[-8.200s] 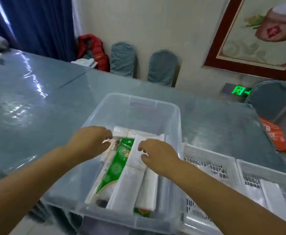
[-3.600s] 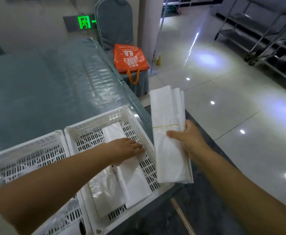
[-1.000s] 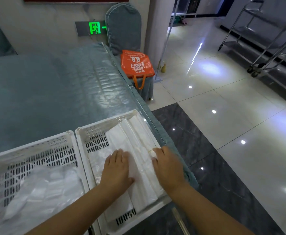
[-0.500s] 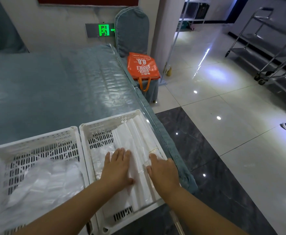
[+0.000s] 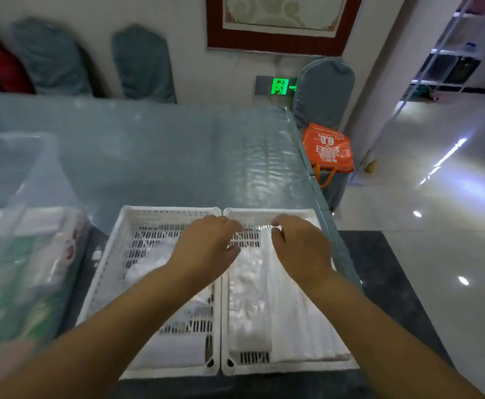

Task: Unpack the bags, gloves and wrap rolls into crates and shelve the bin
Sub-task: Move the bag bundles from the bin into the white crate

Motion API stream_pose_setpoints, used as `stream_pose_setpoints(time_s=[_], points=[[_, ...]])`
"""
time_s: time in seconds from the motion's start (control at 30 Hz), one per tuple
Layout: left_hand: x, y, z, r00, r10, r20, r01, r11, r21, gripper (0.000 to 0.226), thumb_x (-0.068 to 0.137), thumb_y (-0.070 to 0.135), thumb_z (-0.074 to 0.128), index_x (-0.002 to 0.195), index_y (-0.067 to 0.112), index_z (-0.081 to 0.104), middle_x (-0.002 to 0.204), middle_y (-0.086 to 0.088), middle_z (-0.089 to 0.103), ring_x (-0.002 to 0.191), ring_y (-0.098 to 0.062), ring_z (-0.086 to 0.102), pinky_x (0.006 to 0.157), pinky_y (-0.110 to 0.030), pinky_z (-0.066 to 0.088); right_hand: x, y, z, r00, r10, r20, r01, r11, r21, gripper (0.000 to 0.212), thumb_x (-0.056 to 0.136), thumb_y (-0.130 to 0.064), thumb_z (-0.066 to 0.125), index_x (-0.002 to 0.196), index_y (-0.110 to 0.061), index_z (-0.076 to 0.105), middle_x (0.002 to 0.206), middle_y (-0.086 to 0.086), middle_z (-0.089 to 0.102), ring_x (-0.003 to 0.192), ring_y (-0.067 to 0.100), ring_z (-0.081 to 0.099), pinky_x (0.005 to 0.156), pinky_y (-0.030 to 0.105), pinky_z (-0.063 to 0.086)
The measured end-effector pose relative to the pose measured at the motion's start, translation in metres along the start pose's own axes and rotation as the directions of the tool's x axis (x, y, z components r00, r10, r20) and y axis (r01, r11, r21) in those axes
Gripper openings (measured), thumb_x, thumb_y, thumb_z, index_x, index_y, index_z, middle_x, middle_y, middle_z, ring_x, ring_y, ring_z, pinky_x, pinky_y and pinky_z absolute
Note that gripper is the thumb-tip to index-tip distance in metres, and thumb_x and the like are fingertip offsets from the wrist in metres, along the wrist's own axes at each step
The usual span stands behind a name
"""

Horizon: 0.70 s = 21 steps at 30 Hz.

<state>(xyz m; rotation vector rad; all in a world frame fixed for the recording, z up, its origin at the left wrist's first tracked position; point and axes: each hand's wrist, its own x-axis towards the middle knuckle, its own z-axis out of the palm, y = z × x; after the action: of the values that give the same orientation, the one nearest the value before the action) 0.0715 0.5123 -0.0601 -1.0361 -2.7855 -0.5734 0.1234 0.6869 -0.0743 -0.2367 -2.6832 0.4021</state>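
Two white slotted crates stand side by side at the table's near edge. The right crate [image 5: 287, 368] holds a long bundle of white bags [image 5: 290, 326] beside crinkly clear bags [image 5: 247, 298]. More clear plastic [image 5: 152, 263] lies in the left crate [image 5: 163, 211]. My left hand [image 5: 206, 246] hovers over the seam between the crates, fingers loosely curled and holding nothing. My right hand [image 5: 301, 246] is over the far end of the white bundle with its fingertips at the bundle's end. The clear bin [image 5: 34, 174] at the left holds green and white packs [image 5: 14, 269].
The table [image 5: 163, 154] has a glossy blue-grey cover and ends just right of the crates. An orange bag [image 5: 327, 151] sits on a covered chair [image 5: 324, 87] off the far right corner. Shiny tiled floor lies to the right, and more chairs line the wall.
The view has swung left, bringing the clear bin into sight. Both hands have moved from pressing the bags mid-crate up to the crates' far end.
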Motion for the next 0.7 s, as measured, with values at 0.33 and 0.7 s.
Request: stream_pose_setpoints(time_s=[0.33, 0.7], points=[[-0.082, -0.112, -0.165, 0.936, -0.249, -0.25, 0.29, 0.946, 0.143, 0.027, 0.083, 0.028, 0.062, 0.109, 0.023, 0.063, 0.106, 0.001, 0.067, 0.099, -0.022, 0.058, 0.081, -0.033, 0.044, 0.054, -0.179, -0.002, 0.921, -0.38, -0.082, 0.389, 0.898, 0.207, 0.012, 0.083, -0.014, 0.058, 0.075, -0.014, 0.067, 0.068, 0.004, 0.068, 0.058, 0.026, 0.059, 0.051, 0.034, 0.05], [-0.202, -0.315, -0.252, 0.857, -0.449, -0.251, 0.505, 0.828, 0.244, 0.023, 0.082, 0.028, 0.062, 0.105, 0.023, 0.065, 0.1, 0.002, 0.069, 0.1, -0.024, 0.059, 0.079, -0.035, 0.046, 0.056, -0.365, 0.056, 0.899, -0.435, 0.046, 0.392, 0.849, 0.354, 0.011, 0.086, -0.019, 0.059, 0.084, -0.021, 0.069, 0.076, -0.002, 0.071, 0.067, 0.019, 0.061, 0.06, 0.031, 0.048]])
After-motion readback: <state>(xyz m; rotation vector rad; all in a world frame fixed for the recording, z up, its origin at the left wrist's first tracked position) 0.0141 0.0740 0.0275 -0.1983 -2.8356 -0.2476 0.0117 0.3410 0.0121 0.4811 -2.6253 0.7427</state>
